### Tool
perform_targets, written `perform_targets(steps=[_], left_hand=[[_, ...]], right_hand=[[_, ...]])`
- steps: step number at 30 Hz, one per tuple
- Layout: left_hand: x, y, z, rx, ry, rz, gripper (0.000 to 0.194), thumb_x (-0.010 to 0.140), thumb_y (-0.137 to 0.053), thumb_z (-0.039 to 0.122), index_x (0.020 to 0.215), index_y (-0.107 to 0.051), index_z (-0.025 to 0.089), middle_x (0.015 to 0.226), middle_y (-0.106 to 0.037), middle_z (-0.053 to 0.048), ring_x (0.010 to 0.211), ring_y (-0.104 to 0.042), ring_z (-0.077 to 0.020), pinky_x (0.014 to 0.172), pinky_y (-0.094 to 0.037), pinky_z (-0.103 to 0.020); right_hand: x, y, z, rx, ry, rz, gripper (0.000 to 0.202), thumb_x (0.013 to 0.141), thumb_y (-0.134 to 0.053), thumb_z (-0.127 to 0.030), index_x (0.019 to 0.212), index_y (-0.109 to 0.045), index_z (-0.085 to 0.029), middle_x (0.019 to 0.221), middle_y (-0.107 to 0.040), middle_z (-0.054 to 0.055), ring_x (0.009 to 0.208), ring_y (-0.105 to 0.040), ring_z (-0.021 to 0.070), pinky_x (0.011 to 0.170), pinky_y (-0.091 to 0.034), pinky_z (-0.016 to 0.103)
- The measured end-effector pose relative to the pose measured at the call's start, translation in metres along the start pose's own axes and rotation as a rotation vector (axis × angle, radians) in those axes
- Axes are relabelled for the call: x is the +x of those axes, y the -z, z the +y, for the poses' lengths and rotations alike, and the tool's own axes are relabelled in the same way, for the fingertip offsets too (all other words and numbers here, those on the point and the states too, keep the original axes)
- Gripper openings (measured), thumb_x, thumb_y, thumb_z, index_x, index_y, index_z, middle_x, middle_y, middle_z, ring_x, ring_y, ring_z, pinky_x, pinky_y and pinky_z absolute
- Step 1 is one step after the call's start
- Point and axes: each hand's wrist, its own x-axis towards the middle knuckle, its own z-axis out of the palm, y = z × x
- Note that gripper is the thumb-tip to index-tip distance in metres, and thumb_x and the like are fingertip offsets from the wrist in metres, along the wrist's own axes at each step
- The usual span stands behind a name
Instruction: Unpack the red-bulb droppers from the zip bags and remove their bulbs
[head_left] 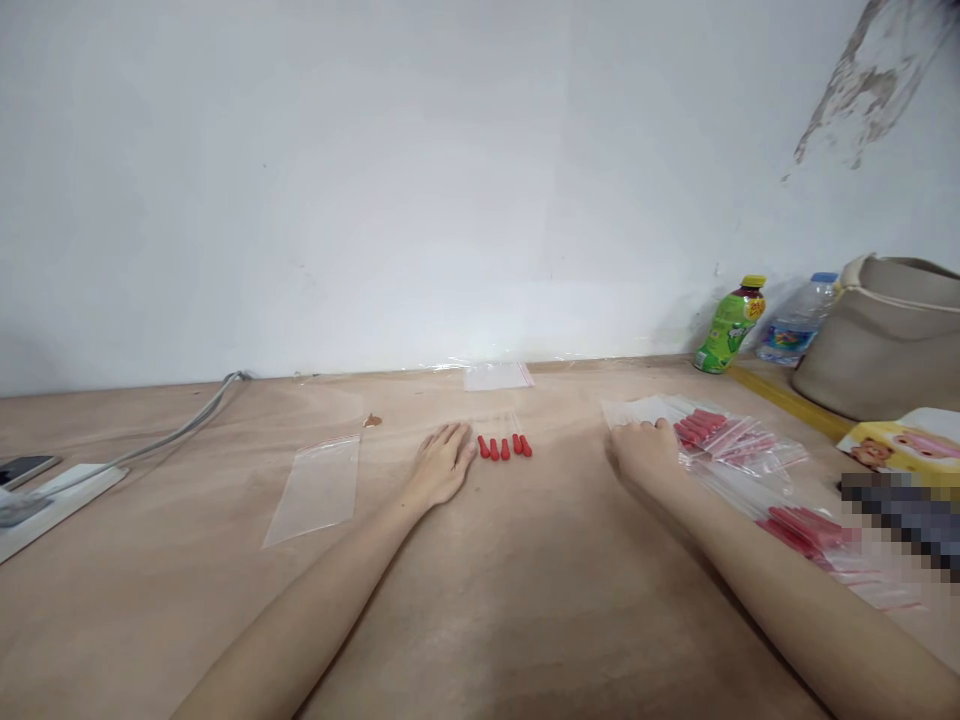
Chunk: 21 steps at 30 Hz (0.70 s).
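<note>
My left hand point(441, 463) lies on the wooden table with its fingers spread, holding nothing. Just right of it, several droppers with red bulbs point(505, 449) lie side by side, their clear stems pointing to the wall. My right hand point(645, 452) is on the left part of a clear plastic bag point(626, 411), its fingers curled; whether they pinch the film is hidden. Beside that hand are bags with red-bulbed pieces point(701, 428), and nearer me on the right lie more bagged red pieces point(806, 530). A flat clear zip bag point(315, 490) rests left of my left hand.
Against the wall lies another clear bag point(498, 376). A green bottle point(731, 325), a water bottle point(799, 318) and a grey-beige bag point(885, 335) stand at the back right. Cables point(184, 432) cross the left side near a white power strip point(67, 508).
</note>
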Motion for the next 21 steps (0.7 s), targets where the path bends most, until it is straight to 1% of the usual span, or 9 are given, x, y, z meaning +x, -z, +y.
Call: perform_targets(steps=[2,4,8,10,12,14,17,19,21], left_hand=[[0.011,-0.002,0.000,-0.013,0.003,-0.026,0.054,0.091,-0.017,0.043,0.132,-0.031,0.013,0.136,-0.037,-0.009,0.127,-0.028,-0.0222,0.104,-0.021,-0.040],[0.017,-0.003,0.000,-0.018,-0.011,-0.043,0.053,0.091,-0.015,0.042,0.134,-0.027,0.014,0.136,-0.038,-0.009,0.127,-0.029,-0.0211,0.103,-0.021,-0.040],[0.020,-0.004,0.002,-0.025,-0.040,-0.064,0.050,0.091,-0.014,0.041,0.136,-0.022,0.020,0.136,-0.038,-0.006,0.128,-0.027,-0.0191,0.103,-0.020,-0.042],[0.018,-0.003,0.004,-0.028,-0.051,-0.071,0.049,0.092,-0.013,0.040,0.136,-0.020,0.021,0.135,-0.040,-0.005,0.128,-0.028,-0.0173,0.103,-0.020,-0.041],[0.016,-0.002,0.005,-0.027,-0.055,-0.066,0.048,0.092,-0.013,0.038,0.137,-0.019,0.022,0.133,-0.042,-0.004,0.126,-0.031,-0.0155,0.103,-0.021,-0.040],[0.012,0.000,0.007,-0.024,-0.042,-0.040,0.047,0.092,-0.013,0.036,0.136,-0.022,0.020,0.133,-0.042,-0.005,0.126,-0.031,-0.0158,0.104,-0.020,-0.039],[-0.001,0.006,0.007,0.037,-0.004,0.051,0.046,0.091,-0.018,0.034,0.133,-0.030,0.018,0.135,-0.038,-0.006,0.129,-0.025,-0.0191,0.106,-0.014,-0.041],[-0.015,0.012,0.000,0.154,0.039,0.127,0.045,0.090,-0.022,0.035,0.130,-0.035,0.019,0.137,-0.036,-0.006,0.130,-0.023,-0.0214,0.106,-0.011,-0.043],[-0.030,0.021,-0.014,0.275,0.143,0.162,0.047,0.088,-0.024,0.039,0.130,-0.035,0.020,0.139,-0.031,-0.009,0.130,-0.019,-0.0259,0.105,-0.011,-0.047]], right_hand=[[-0.001,0.000,-0.003,0.005,0.011,0.019,0.021,0.076,-0.044,-0.006,0.076,-0.064,-0.010,0.078,-0.066,0.017,0.080,-0.062,0.0253,0.071,-0.033,0.036],[-0.002,0.001,-0.006,0.012,0.025,0.052,0.021,0.077,-0.042,-0.006,0.080,-0.063,-0.009,0.080,-0.066,0.017,0.081,-0.061,0.0252,0.070,-0.034,0.034],[-0.002,0.003,-0.011,0.017,0.027,0.146,0.026,0.081,-0.035,-0.008,0.101,-0.053,-0.006,0.087,-0.063,0.018,0.083,-0.060,0.0257,0.069,-0.037,0.033],[-0.001,0.004,-0.011,0.036,0.015,0.207,0.031,0.083,-0.033,-0.008,0.111,-0.045,-0.005,0.088,-0.063,0.018,0.080,-0.061,0.0247,0.066,-0.038,0.031],[0.000,0.005,-0.011,0.096,0.005,0.267,0.035,0.084,-0.033,-0.013,0.119,-0.038,-0.006,0.089,-0.063,0.017,0.076,-0.061,0.0238,0.062,-0.040,0.029],[0.002,0.005,-0.009,0.223,-0.014,0.326,0.039,0.085,-0.034,-0.018,0.123,-0.033,-0.010,0.092,-0.063,0.014,0.076,-0.061,0.0235,0.060,-0.041,0.028],[0.003,0.007,-0.004,0.530,-0.029,0.453,0.044,0.081,-0.038,-0.017,0.124,-0.032,-0.013,0.092,-0.064,0.010,0.077,-0.062,0.0215,0.062,-0.044,0.028],[0.004,0.011,-0.001,0.753,-0.002,0.559,0.043,0.079,-0.039,-0.017,0.121,-0.034,-0.014,0.090,-0.064,0.008,0.076,-0.062,0.0193,0.063,-0.046,0.028],[0.003,0.017,0.000,0.952,0.021,0.657,0.040,0.080,-0.041,-0.022,0.119,-0.037,-0.016,0.089,-0.063,0.007,0.076,-0.062,0.0181,0.063,-0.048,0.028]])
